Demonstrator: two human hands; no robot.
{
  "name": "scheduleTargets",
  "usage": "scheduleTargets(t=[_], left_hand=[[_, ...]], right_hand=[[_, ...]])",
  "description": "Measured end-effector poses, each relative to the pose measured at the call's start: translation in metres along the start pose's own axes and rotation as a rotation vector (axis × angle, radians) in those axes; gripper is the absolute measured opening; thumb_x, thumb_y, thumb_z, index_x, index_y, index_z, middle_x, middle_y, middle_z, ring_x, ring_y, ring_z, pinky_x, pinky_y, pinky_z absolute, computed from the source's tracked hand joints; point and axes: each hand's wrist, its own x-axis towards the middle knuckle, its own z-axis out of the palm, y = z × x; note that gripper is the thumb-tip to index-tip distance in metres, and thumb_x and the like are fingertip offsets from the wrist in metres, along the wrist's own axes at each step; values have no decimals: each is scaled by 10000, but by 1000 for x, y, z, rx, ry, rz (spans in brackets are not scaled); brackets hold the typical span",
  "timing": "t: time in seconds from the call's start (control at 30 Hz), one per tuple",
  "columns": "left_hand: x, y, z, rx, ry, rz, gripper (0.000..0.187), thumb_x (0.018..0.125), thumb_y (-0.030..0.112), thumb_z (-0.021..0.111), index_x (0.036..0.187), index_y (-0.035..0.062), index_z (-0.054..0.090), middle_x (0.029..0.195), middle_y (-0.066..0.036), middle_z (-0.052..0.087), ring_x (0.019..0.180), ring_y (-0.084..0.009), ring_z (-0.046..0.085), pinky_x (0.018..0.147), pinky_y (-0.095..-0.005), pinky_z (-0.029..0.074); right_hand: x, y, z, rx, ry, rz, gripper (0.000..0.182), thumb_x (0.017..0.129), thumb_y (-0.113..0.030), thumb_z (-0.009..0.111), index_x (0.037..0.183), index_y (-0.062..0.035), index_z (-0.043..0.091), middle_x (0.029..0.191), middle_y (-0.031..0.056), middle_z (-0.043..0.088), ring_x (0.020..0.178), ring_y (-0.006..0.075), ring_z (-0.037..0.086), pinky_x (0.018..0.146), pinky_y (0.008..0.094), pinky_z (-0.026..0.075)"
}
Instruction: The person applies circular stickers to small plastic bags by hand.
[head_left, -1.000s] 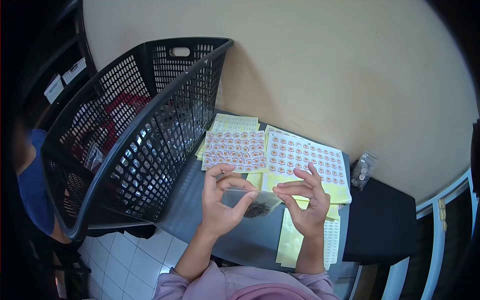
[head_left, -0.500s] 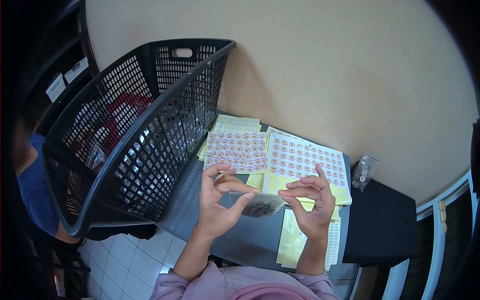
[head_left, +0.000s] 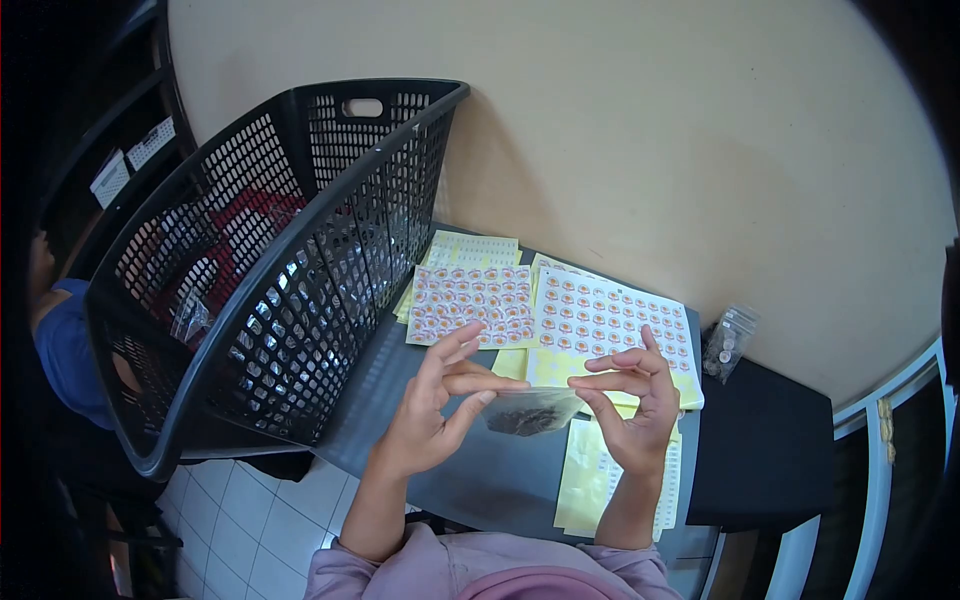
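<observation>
A small clear plastic bag [head_left: 528, 412] with dark contents hangs between my two hands above the grey table. My left hand [head_left: 435, 400] pinches one upper corner between thumb and fingers. The opposite corner is pinched by my right hand [head_left: 637, 405], its other fingers raised. Beyond the hands lie a sheet of round pinkish stickers [head_left: 472, 300] and a larger white sticker sheet [head_left: 615, 315] with rows of round stickers. Under my right forearm are yellow-backed label sheets [head_left: 585, 480].
A large black plastic basket [head_left: 350, 170] holding clear packets and red items stands at the left. Behind it is a person in a blue top [head_left: 75, 350]. A bag of small round items [head_left: 728, 345] rests on the black surface [head_left: 765, 450] at right.
Both hands have shifted slightly, the right one a little to the right, with the bag still stretched between them. The person at the left has moved slightly.
</observation>
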Motion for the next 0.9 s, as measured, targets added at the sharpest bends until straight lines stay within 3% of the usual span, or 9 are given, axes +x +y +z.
scheduleTargets(t=[0.2,0.27,0.3,0.33,0.4,0.43,0.57,0.7,0.9], left_hand=[[1,-1,-13,-68,-164,-12,527,816,-40,459,1277,-62,205,980,-110,626,969,-196,562,952,-382,346],[1,-9,-11,-195,-51,-55,570,809,-40,446,1302,-67,160,927,-160,627,886,-187,588,931,-367,362],[0,-8,-6,-355,1,-114,501,824,-8,457,1275,-51,242,942,-165,621,863,-186,590,882,-328,403],[-2,-13,-5,-360,-10,-116,501,824,-8,457,1275,-51,242,942,-165,621,863,-186,590,882,-328,403],[-6,-33,-4,-370,-192,-341,361,844,24,474,1188,-12,372,926,-130,630,870,-152,589,791,-278,447],[-10,-48,-4,-379,-220,-449,267,853,55,487,1111,12,434,905,-118,631,800,-119,586,674,-232,459],[-29,-96,-12,-382,-224,-551,245,850,62,494,1082,8,436,831,-89,624,697,-85,555,570,-201,424],[-40,-123,-13,-362,-136,-655,227,854,70,486,1064,3,435,815,-88,622,693,-83,556,560,-190,420],[-50,-134,8,-307,-204,-611,235,848,89,494,1053,-14,443,884,-94,612,751,-124,557,661,-225,438]], right_hand=[[-3,-3,1,-25,-52,-16,320,684,-6,669,954,-31,497,717,18,659,782,156,623,988,430,278],[-4,-7,8,42,-48,92,355,698,9,654,1006,-1,479,719,45,659,765,147,628,865,361,419],[-7,-3,10,186,-65,196,371,720,20,629,1053,23,463,758,84,659,752,151,631,721,278,482],[-9,0,11,180,-56,203,371,720,20,629,1053,23,463,758,84,659,752,151,631,721,278,482],[-12,6,14,420,23,500,397,738,21,609,1100,33,447,788,108,656,712,160,632,673,259,490],[-20,19,14,404,-141,582,428,749,-14,611,1140,25,442,840,126,647,745,175,627,703,277,486],[-43,48,15,111,-230,524,359,751,-91,629,1075,14,518,892,129,627,790,170,610,745,285,471],[-50,61,6,-220,-101,426,232,781,-85,581,997,0,568,689,97,604,670,143,593,639,259,452],[-61,66,4,-145,49,594,171,838,-76,477,963,-25,582,531,53,502,500,98,495,506,246,384]])
